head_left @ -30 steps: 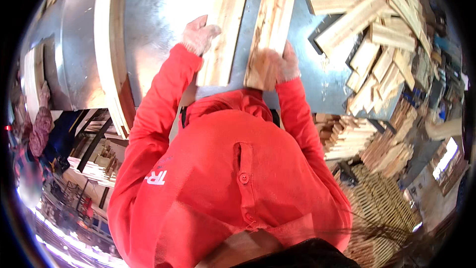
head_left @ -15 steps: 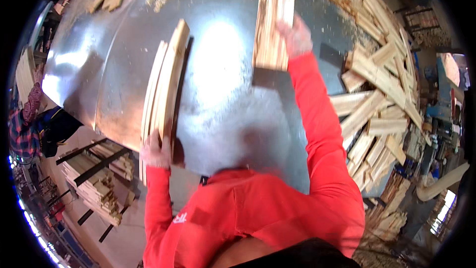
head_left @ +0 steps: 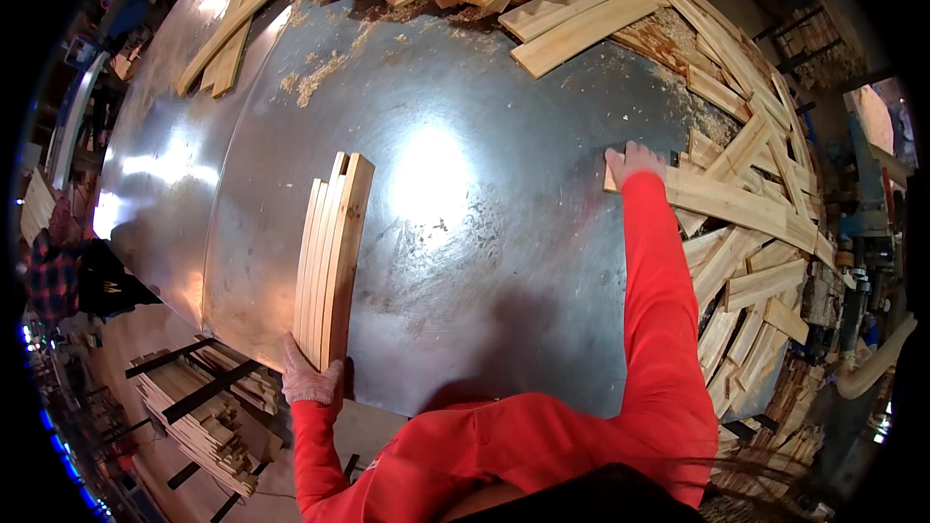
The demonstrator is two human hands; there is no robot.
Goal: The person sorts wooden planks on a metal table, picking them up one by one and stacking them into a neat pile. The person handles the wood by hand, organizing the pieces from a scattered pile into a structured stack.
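On the metal table (head_left: 542, 261) stands a bundle of narrow wooden boards (head_left: 329, 252), set on edge side by side, near ends toward me. My left hand (head_left: 312, 375) is closed round their near end, thumb on one side and fingers on the other. Away to the right, my right hand (head_left: 636, 162) has its fingers curled over the end of a long wooden board (head_left: 746, 205). That board lies slantwise on top of a loose heap of boards (head_left: 722, 261) at the table's right edge. My palm hides part of its tip.
More boards (head_left: 581, 19) are piled along the far edge among sawdust (head_left: 320, 77). Two long strips (head_left: 237, 39) lie at the far left. Below the table's left side, a rack (head_left: 199, 407) carries stacked boards. Another person (head_left: 58, 271) is at the left edge.
My right hand has let go of the wide board it held at the far side and moved right to a board on the heap. My left hand has stayed at the bundle, whose boards now sit closer together.
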